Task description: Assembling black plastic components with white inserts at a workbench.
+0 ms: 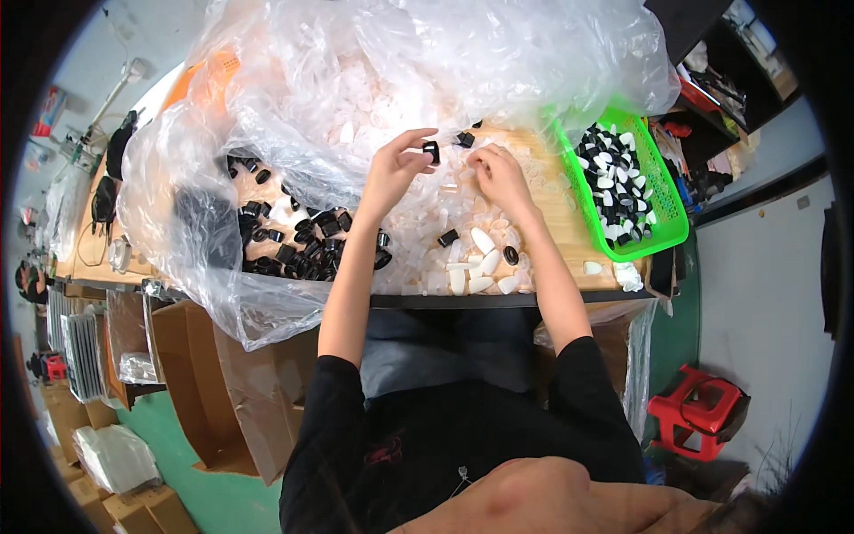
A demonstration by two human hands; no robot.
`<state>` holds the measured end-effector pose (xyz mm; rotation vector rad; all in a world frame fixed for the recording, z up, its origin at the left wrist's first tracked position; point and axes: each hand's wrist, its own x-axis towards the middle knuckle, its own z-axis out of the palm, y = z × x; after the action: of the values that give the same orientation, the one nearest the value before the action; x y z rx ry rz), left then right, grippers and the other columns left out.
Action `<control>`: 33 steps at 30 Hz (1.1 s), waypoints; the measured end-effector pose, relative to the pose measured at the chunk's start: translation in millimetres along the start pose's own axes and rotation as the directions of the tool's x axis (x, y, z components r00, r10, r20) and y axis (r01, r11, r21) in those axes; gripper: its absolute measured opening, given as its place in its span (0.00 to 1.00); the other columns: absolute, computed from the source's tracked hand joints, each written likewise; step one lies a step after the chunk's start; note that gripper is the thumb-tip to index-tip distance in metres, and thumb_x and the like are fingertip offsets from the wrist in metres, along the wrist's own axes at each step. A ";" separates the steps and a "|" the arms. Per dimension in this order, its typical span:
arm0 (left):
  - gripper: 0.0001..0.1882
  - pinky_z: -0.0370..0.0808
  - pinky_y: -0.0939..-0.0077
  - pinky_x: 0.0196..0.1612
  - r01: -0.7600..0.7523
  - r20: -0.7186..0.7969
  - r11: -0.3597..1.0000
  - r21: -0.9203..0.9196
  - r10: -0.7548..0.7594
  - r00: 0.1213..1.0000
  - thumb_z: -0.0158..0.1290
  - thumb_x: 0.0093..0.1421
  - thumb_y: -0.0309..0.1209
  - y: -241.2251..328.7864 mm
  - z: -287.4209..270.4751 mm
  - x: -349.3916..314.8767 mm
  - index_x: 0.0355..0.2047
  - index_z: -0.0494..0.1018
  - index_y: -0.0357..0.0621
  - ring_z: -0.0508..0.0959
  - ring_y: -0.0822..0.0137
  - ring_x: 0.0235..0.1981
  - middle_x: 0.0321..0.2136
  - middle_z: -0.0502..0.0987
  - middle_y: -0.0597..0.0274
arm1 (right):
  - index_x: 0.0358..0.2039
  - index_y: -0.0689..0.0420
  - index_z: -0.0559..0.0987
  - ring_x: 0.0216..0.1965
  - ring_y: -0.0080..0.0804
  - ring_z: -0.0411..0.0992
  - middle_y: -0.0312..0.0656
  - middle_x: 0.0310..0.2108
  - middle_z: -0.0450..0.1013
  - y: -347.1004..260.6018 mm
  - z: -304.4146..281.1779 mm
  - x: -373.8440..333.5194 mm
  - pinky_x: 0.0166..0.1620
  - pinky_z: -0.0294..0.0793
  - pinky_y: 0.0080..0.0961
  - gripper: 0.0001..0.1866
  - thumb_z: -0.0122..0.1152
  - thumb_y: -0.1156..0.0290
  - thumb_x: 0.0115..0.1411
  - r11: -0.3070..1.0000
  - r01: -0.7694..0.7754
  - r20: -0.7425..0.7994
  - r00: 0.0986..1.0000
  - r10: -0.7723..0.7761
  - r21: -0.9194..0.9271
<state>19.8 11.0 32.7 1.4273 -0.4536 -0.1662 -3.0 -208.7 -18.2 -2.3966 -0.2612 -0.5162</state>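
Observation:
Between the thumb and fingers of my left hand [397, 173] is a small black cap [431, 152], held above the worktable. My right hand [503, 181] is a little to the right, its fingertips pinched together; whatever they hold is too small to name. Under and between the hands lie many small clear plastic pieces [427, 218]. Nearer the table's front edge are white oval pieces [482, 240], a black cap [447, 238] and a black oval ring [511, 255]. Another black cap [465, 140] lies just beyond, between both hands.
A bright green basket [673, 214] of black and white pieces stands on the right. At left, a heap of black caps [307, 245] lies in a large clear plastic bag [525, 53] spread across the table's back. Below are a cardboard box [245, 392] and red stool [694, 409].

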 end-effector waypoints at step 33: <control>0.15 0.78 0.75 0.48 0.194 0.068 0.938 -0.287 -0.182 0.981 0.53 0.60 0.20 -31.0 13.3 -7.1 0.48 0.73 0.35 0.79 0.68 0.39 0.40 0.77 0.57 | 0.35 0.59 0.75 0.26 0.17 0.67 0.32 0.25 0.71 -44.3 -40.8 -1.7 0.31 0.67 0.18 0.05 0.61 0.74 0.59 0.911 -0.060 0.112 0.994 0.015 0.408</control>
<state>12.9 -3.1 2.0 1.1751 -0.3101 -0.4016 -30.5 -201.5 34.9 -2.0127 -0.3343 -0.2805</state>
